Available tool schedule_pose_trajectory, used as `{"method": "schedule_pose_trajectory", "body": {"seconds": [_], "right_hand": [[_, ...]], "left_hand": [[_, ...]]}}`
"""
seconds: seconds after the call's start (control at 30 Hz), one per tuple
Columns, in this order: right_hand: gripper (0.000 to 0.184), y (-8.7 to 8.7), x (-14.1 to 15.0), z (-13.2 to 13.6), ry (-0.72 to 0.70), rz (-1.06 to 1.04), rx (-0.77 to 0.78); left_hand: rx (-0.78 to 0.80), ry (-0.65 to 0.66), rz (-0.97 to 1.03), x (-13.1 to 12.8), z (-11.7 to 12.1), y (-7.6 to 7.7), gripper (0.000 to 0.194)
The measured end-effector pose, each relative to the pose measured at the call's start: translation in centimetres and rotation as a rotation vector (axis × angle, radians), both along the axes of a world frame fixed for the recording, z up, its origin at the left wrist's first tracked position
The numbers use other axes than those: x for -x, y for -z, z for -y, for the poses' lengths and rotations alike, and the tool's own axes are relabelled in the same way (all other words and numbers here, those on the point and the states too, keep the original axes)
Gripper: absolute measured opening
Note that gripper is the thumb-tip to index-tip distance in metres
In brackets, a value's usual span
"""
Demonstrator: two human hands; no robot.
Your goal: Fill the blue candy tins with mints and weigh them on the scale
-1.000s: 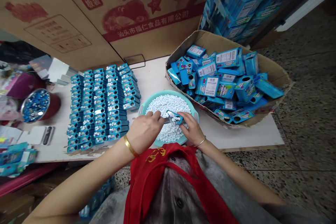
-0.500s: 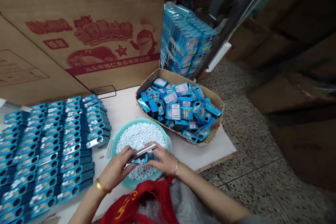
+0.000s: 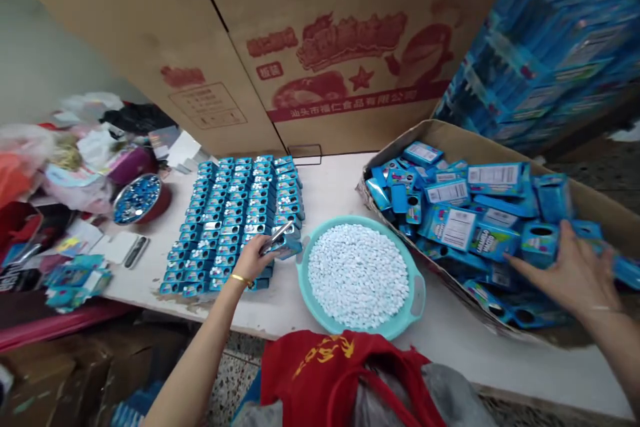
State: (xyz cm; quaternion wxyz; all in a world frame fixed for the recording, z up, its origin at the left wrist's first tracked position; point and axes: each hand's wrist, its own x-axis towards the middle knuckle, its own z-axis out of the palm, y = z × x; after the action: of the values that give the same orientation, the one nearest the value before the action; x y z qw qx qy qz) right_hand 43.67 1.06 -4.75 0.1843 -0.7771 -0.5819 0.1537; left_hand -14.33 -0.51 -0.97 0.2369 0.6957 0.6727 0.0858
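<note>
My left hand is closed around a slim silver metal tube-like tool. A small blue candy box is also at its fingers, at the right front end of the rows of blue boxes; how firmly it is held is hard to tell. Over the cardboard tray of loose blue boxes, my right hand has thumb and fingers spread on either side of a blue box with a round hole. Between my hands stands a turquoise basin of small white candies.
Behind the table rises a large printed carton. Wrapped stacks of blue boxes stand at the back right. On the left are a bowl of small blue and silver pieces, a dark marker-like object and plastic bags.
My hands have parted from above the basin. The left went to the box rows with the metal tool and a box; the right went into the tray of boxes. My view turned left.
</note>
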Motion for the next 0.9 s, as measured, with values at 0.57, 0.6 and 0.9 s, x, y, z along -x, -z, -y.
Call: {"method": "schedule_pose_trajectory", "body": {"seconds": [0.57,0.6,0.9], "right_hand": [[0.063,-1.1,18.0,8.9,0.359,-1.564,0.521],[0.058,-1.0,17.8,9.1,0.383,-1.56,0.507],[0.052,1.3,15.5,7.0,0.457,-1.598,0.344]], "left_hand": [[0.058,-0.084,-0.18,-1.6,0.0,4.4,0.04],[0.055,-0.081,-0.176,-1.9,0.3,4.1,0.04],[0.342,0.311,-0.209,-8.8,3.5,3.4,0.016]]}}
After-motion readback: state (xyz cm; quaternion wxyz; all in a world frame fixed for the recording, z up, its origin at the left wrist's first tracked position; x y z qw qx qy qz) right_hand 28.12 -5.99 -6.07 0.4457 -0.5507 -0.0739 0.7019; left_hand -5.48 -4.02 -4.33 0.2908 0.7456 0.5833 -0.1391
